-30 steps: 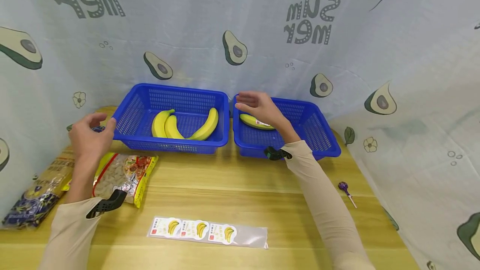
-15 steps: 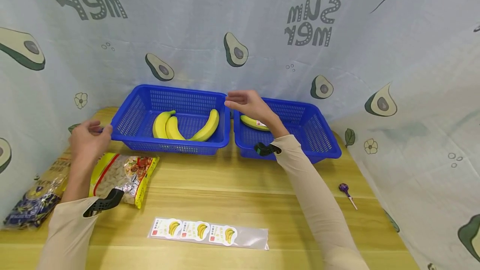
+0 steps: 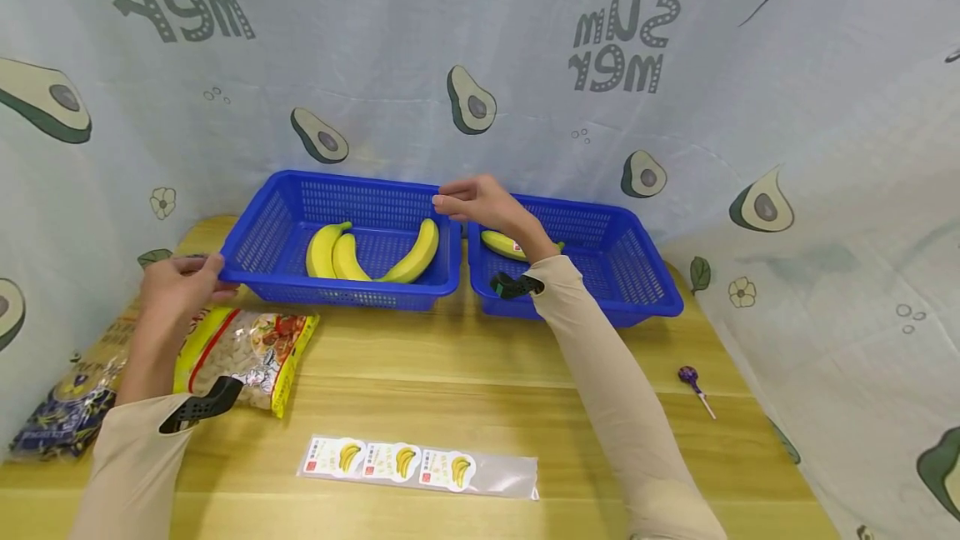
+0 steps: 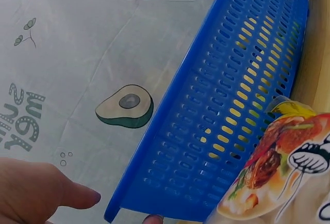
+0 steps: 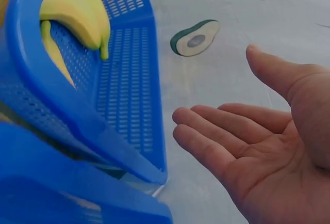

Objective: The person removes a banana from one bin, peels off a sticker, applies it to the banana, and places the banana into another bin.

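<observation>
My left hand (image 3: 174,288) is at the front left corner of the left blue basket (image 3: 352,288). In the left wrist view its thumb (image 4: 77,195) stands just off the rim, and one fingertip shows below the rim's end. My right hand (image 3: 483,205) is over the inner ends of the two baskets, near the left basket's right rim. Its palm faces that basket, with fingers and thumb spread and nothing between them in the right wrist view. Several yellow bananas (image 3: 417,255) lie in the left basket. The right blue basket (image 3: 622,273) holds one banana (image 3: 501,243) with a label.
A yellow-edged food bag (image 3: 251,352) lies below the left basket, and a second bag (image 3: 71,407) sits farther left. A strip of banana stickers (image 3: 420,467) is on the front of the wooden table (image 3: 390,365). A purple lollipop (image 3: 688,376) lies at right. Curtain hangs behind.
My right hand has moved left from over the right basket to the left basket's right end. The left hand has lowered slightly and closed in on the left basket's corner.
</observation>
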`<move>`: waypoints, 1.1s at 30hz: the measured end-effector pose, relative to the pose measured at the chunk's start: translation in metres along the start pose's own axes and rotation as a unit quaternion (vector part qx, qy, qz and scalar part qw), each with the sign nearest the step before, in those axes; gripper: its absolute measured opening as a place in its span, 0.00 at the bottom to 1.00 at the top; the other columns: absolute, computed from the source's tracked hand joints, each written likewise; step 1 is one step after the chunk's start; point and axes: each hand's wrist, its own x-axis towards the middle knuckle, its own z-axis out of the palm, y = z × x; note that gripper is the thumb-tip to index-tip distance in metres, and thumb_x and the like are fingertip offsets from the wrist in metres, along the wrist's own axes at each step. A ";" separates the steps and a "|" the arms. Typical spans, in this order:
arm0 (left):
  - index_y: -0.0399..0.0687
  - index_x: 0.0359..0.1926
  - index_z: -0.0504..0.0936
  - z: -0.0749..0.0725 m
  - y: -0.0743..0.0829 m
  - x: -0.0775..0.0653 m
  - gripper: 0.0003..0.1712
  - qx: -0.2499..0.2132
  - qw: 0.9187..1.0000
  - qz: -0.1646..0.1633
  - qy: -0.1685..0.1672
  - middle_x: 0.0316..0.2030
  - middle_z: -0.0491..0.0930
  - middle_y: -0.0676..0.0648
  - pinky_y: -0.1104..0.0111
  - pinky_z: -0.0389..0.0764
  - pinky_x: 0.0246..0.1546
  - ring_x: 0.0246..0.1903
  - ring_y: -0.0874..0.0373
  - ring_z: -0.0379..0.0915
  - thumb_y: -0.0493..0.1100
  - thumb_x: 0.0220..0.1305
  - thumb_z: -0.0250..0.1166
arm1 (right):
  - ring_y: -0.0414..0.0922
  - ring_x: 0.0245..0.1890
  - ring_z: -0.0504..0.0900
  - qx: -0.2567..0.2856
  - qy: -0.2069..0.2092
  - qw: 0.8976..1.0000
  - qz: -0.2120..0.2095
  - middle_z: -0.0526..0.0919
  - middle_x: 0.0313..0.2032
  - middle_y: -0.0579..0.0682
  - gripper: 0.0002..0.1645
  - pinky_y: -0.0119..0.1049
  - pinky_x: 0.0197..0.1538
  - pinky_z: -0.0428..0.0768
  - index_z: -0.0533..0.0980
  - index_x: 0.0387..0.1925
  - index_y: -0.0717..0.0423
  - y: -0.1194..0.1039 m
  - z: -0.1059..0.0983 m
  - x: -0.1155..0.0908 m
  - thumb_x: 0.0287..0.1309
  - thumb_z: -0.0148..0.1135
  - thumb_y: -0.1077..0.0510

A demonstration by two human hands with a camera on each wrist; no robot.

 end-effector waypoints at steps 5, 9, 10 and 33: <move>0.21 0.77 0.62 0.003 -0.001 0.002 0.38 -0.012 1.000 -0.016 -0.001 0.49 0.83 0.37 0.71 0.89 0.44 0.29 0.70 0.87 0.52 0.87 0.48 | 0.60 0.68 0.81 0.007 -0.019 1.000 0.009 0.79 0.69 0.66 0.33 0.53 0.70 0.79 0.70 0.75 0.69 -0.003 0.007 0.012 0.80 0.63 0.53; 0.21 0.77 0.61 0.005 -0.001 0.003 0.35 -0.061 0.998 -0.022 0.003 0.32 0.83 0.54 0.72 0.89 0.37 0.27 0.68 0.88 0.48 0.87 0.49 | 0.61 0.67 0.81 -0.006 -0.029 0.999 0.037 0.81 0.67 0.64 0.32 0.52 0.69 0.81 0.74 0.72 0.68 -0.003 0.013 0.022 0.79 0.64 0.51; 0.21 0.77 0.61 0.005 -0.001 0.003 0.35 -0.073 0.997 -0.020 0.003 0.29 0.82 0.57 0.72 0.90 0.37 0.27 0.67 0.88 0.47 0.87 0.50 | 0.61 0.67 0.81 -0.012 -0.030 0.998 0.046 0.82 0.67 0.63 0.31 0.50 0.69 0.82 0.75 0.71 0.67 -0.003 0.014 0.024 0.79 0.64 0.50; 0.20 0.78 0.57 0.009 0.002 0.006 0.34 -0.122 0.992 -0.015 0.007 0.26 0.78 0.61 0.68 0.91 0.38 0.24 0.67 0.87 0.42 0.86 0.51 | 0.59 0.65 0.80 -0.106 -0.123 0.969 0.189 0.73 0.70 0.65 0.39 0.53 0.73 0.76 0.61 0.77 0.61 -0.004 0.049 0.067 0.82 0.56 0.40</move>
